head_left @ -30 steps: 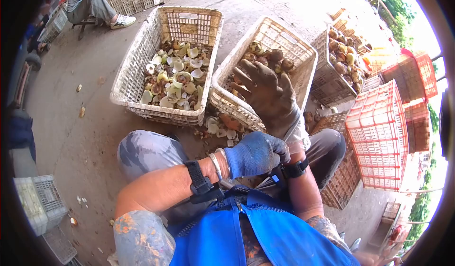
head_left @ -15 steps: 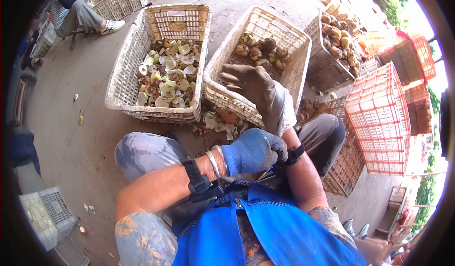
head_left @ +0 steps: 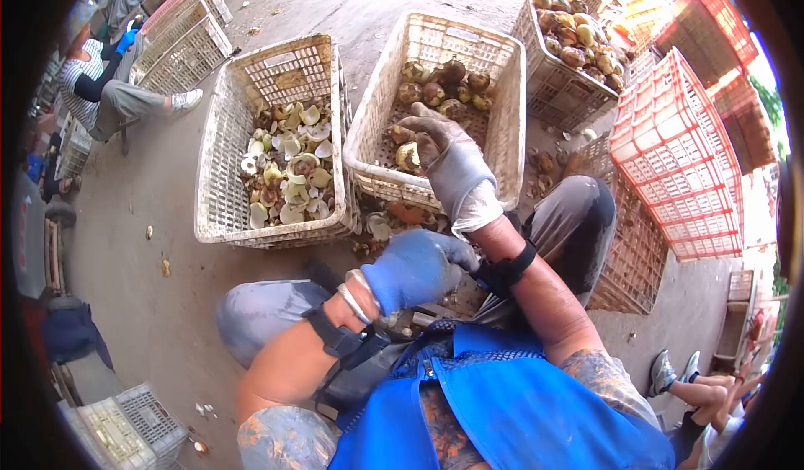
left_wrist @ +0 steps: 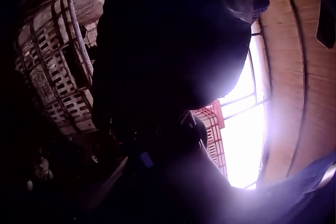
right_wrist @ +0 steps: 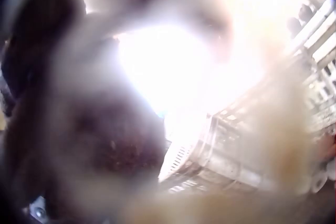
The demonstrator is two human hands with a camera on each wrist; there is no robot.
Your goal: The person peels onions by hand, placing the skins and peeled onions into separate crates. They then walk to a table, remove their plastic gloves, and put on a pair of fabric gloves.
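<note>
My right hand (head_left: 459,164), in a brown and grey glove over a white cuff, reaches into the right-hand crate (head_left: 394,177) in the head view. Its fingers are extended beside a round brown-yellow fruit (head_left: 408,157); several more fruits (head_left: 433,93) lie behind it. Below the crate, my left hand (head_left: 410,273) in a blue glove has its fingers curled close to the right wrist's black strap (head_left: 512,271). I cannot tell whether it holds something. Both wrist views are too dark or washed out to show the fingers.
A left-hand crate (head_left: 209,193) contains cut peels. Another crate (head_left: 536,85) heaped with fruits stands behind at right, near a red-and-white crate (head_left: 678,164). Peels (head_left: 381,225) lie on the ground between my knees and the crates. A seated person (head_left: 105,93) is at far left.
The right hand has moved from near the crate's front rim farther inside, toward the fruits. The left hand has moved slightly left and away from the right wrist. The head view has shifted.
</note>
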